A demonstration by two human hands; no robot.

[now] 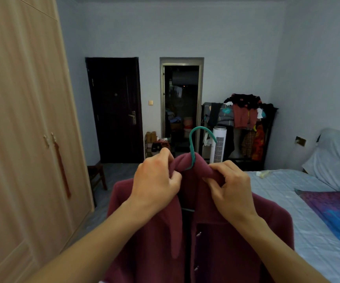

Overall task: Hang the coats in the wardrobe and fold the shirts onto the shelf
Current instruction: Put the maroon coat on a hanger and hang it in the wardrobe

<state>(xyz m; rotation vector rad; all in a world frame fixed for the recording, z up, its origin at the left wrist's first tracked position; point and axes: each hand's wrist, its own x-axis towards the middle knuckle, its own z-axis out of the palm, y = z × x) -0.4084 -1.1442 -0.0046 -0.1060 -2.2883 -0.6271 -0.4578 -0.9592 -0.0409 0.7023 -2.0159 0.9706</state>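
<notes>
Coat (222,237), maroon and fleecy, hangs on a teal hanger (193,146) held up between the closed wardrobe (22,119) and the bed (287,193). Left hand (156,180) and right hand (230,184) each pinch its collar with curled fingers (hook upright between them).

Left hand (156,180) and right hand (230,186), both bare; left forearm (95,237) and right forearm (277,242) uncovered to the lower edge of view.
</notes>
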